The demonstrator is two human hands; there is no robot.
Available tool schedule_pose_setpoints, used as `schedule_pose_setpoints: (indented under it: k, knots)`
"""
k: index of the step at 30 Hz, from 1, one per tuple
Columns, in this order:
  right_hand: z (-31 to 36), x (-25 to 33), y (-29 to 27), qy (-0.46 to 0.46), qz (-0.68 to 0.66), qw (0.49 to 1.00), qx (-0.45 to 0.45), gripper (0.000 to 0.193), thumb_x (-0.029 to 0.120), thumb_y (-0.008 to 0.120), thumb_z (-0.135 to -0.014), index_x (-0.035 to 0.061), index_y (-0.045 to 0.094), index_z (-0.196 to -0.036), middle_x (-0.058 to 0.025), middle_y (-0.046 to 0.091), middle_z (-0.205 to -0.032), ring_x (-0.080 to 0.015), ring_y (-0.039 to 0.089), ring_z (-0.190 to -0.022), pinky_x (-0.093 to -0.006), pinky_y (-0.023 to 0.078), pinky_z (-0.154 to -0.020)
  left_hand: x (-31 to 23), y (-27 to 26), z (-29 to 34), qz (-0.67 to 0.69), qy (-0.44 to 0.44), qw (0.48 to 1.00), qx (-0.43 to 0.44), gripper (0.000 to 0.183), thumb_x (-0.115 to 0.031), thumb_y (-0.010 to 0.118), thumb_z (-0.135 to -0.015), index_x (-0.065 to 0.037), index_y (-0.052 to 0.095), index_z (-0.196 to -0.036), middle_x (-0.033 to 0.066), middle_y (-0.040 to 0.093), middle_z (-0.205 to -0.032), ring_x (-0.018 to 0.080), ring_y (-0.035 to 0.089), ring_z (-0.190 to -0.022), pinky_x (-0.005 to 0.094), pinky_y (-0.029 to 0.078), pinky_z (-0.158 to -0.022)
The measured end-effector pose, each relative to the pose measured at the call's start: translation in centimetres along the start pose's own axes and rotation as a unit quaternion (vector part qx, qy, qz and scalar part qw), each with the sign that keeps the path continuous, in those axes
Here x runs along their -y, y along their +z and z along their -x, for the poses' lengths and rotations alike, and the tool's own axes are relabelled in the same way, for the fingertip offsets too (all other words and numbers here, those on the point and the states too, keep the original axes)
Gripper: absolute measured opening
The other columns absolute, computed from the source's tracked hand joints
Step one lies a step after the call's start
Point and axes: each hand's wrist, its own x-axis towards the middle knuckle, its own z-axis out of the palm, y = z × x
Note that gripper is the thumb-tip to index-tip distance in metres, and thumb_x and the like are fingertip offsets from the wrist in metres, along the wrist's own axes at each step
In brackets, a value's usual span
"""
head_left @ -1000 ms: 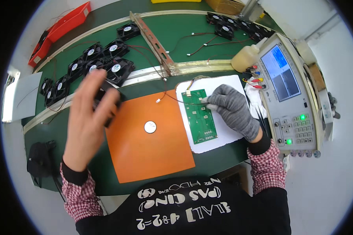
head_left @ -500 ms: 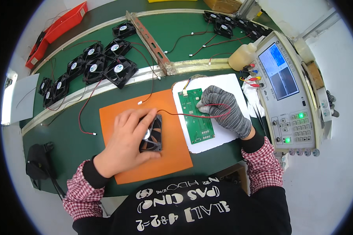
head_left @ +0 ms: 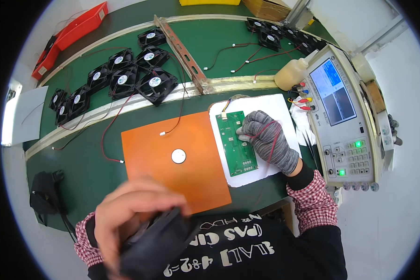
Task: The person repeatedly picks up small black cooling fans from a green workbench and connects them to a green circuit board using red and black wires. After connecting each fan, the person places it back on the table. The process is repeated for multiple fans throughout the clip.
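My bare left hand [head_left: 130, 210] is lifted toward my body, wrapped round a black cooling fan [head_left: 156, 245] that is tilted and smeared by motion. A grey knitted glove covers my right hand [head_left: 268, 140]. Its fingers are pinched together over the green circuit board [head_left: 238, 158], and the fan's thin red-and-black cable [head_left: 274, 144] runs across the glove. The cable's end is hidden in the fingers. Under the board lies a white pad [head_left: 270, 175]. A white round disc [head_left: 178, 156] lies on the orange mat [head_left: 149, 140].
Several black fans [head_left: 122, 80] with loose cables stand along the far left, and more [head_left: 269, 39] at the far right. A slotted metal bar [head_left: 184, 56] divides them. On the right are a test instrument [head_left: 333, 98], a bottle [head_left: 290, 74] and tweezers [head_left: 311, 149].
My left hand has lifted the fan off the orange mat and drawn it toward my body, uncovering the white disc. My right hand stays at the board; the cable now drapes over the glove.
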Motion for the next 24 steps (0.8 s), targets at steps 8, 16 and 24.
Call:
schedule_pose_setpoints:
  k: [8,16,24]
  knots:
    - [-0.5,0.6,0.2,-0.031,-0.023,0.999,-0.012,0.017,0.006,0.077,-0.073,0.0070,0.069,-0.088,-0.0096,0.063,-0.090,-0.0286,0.062,-0.086,-0.0377,0.053,-0.078,-0.5,0.8,-0.1,-0.025,0.030,0.996,-0.079,0.073,-0.055,0.072,-0.079,0.006,0.056,-0.115,0.0181,0.059,-0.095,0.0293,0.060,-0.082,0.0406,0.051,-0.073]
    - [-0.2,0.4,-0.5,-0.032,-0.024,0.999,-0.017,0.016,0.007,0.075,-0.078,0.0050,0.068,-0.092,-0.0107,0.065,-0.090,-0.0280,0.065,-0.086,-0.0366,0.053,-0.078,5.5,-0.2,-9.3,-0.433,0.294,0.846,-0.106,0.080,-0.037,0.083,-0.072,0.003,0.051,-0.134,0.0266,0.053,-0.135,0.0421,0.051,-0.127,0.0496,0.039,-0.109]
    - [-0.2,1.2,-1.1,0.024,-0.136,0.983,-0.121,0.019,0.008,0.074,-0.084,0.0055,0.068,-0.102,-0.0079,0.067,-0.098,-0.0199,0.065,-0.087,-0.0308,0.053,-0.076,15.4,-1.2,-7.7,-0.538,-0.036,0.837,-0.091,0.026,-0.009,0.077,-0.070,-0.001,0.059,-0.087,0.0111,0.052,-0.093,0.0315,0.049,-0.094,0.0432,0.041,-0.081]
